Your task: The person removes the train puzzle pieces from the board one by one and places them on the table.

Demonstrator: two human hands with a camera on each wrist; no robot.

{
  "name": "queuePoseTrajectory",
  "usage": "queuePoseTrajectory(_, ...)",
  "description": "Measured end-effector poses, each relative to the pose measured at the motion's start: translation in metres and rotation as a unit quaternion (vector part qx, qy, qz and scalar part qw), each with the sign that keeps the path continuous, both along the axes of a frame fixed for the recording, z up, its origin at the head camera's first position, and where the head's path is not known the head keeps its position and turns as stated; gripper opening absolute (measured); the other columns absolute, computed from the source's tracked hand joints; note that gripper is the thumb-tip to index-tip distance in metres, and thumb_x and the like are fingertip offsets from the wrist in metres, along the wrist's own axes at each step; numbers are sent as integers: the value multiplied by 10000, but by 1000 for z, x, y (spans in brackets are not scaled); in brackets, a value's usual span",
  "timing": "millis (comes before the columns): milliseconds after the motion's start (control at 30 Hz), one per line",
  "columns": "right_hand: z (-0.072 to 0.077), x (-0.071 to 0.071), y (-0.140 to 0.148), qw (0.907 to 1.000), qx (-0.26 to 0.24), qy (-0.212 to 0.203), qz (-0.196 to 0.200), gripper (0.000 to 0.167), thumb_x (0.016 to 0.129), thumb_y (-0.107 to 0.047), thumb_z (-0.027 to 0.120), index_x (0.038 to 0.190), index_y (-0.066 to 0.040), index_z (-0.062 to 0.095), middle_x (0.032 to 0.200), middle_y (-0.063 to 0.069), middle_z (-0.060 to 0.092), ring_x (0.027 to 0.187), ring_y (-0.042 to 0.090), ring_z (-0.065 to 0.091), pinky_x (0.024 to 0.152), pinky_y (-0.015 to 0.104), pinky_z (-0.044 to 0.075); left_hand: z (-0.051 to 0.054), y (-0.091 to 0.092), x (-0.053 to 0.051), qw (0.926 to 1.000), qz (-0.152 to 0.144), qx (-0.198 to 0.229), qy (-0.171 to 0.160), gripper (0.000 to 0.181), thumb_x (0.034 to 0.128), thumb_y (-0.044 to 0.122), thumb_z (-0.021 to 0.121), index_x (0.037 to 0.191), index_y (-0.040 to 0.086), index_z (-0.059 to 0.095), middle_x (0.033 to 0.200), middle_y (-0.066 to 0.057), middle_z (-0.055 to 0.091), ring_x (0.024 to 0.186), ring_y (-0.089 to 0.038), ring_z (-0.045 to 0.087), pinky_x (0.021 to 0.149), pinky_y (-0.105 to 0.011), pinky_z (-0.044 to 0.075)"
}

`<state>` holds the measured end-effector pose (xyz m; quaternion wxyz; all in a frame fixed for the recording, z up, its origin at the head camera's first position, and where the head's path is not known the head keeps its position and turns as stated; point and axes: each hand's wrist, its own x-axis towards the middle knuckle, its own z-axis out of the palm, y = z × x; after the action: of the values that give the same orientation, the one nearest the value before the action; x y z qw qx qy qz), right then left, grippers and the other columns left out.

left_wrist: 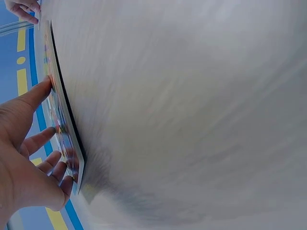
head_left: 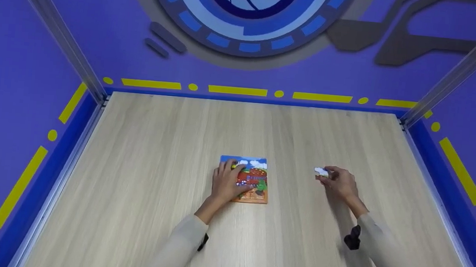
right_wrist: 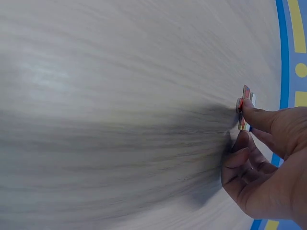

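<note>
A jigsaw puzzle (head_left: 256, 173) in a flat rectangular tray lies on the table, printed with blue sky, clouds, a red shape and green leaves. My left hand (head_left: 226, 182) rests spread over its left part and hides some of the picture. In the left wrist view, the fingertips and thumb of that hand (left_wrist: 33, 158) touch the face of the puzzle (left_wrist: 66, 129). Off to the right, my right hand (head_left: 341, 184) pinches a puzzle piece (head_left: 320, 172) with a white cloud on it. The right wrist view shows this piece (right_wrist: 246, 91) edge-on between thumb and fingers.
A light wood-grain table (head_left: 169, 145) lies beneath both hands. Blue-purple panels with yellow marks (head_left: 237, 90) stand at the back and both sides, with metal posts (head_left: 65, 39) at the corners.
</note>
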<state>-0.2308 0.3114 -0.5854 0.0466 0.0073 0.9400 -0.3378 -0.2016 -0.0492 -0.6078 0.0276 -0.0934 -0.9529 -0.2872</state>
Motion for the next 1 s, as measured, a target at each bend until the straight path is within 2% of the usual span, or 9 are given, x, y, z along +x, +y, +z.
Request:
queuePoseTrajectory(200, 2, -1, -2, 9999, -130, 35, 40, 471, 940, -63, 709, 1361, 100, 573, 1024, 263, 719, 782, 164, 675, 632, 200, 450, 1, 0, -1, 10000, -11, -32, -13, 671, 813, 463, 835, 1353, 114, 644, 1374, -143, 533, 1247, -332, 461, 1031, -548, 396)
queuePoseTrajectory(400, 9, -3, -5, 9994, -300, 148, -61, 441, 952, -56, 689, 1356, 87, 582, 1065, 272, 700, 873, 278, 687, 608, 190, 447, 6, -2, -4, 9995, -101, 234, -194, 659, 817, 429, 841, 1345, 88, 645, 1378, -166, 518, 1269, -353, 445, 1028, -570, 377)
queuePoseTrajectory(567, 13, -5, -14, 9987, -473, 173, 1, 403, 957, -61, 685, 1325, 81, 604, 1093, 268, 666, 905, 312, 688, 610, 184, 460, 6, -7, -4, 9988, -17, 497, -24, 618, 815, 387, 849, 1308, 63, 666, 1353, -184, 542, 1237, -360, 470, 979, -549, 401)
queuePoseTrajectory(700, 11, -7, -29, 9966, -706, 393, 172, 373, 931, -40, 712, 1273, 89, 636, 1035, 268, 679, 784, 223, 677, 580, 165, 469, 3, -10, -2, 9989, 108, 453, 38, 624, 812, 383, 854, 1311, 59, 666, 1366, -187, 535, 1221, -347, 461, 988, -528, 404)
queuePoseTrajectory(800, 9, -8, -45, 9936, -956, 483, 367, 353, 926, -35, 718, 1245, 98, 647, 998, 272, 680, 721, 232, 688, 572, 162, 478, 1, -11, -1, 9995, 108, 306, 65, 665, 801, 423, 856, 1316, 52, 658, 1386, -192, 515, 1227, -343, 455, 998, -519, 402)
queuePoseTrajectory(1000, 5, -7, -86, 9898, -1211, 159, 731, 342, 964, -73, 683, 1276, 64, 643, 1061, 235, 678, 837, 329, 705, 612, 191, 501, 1, -11, 0, 9996, 137, 250, -68, 688, 797, 445, 855, 1324, 53, 650, 1412, -183, 489, 1265, -343, 443, 1044, -517, 393)
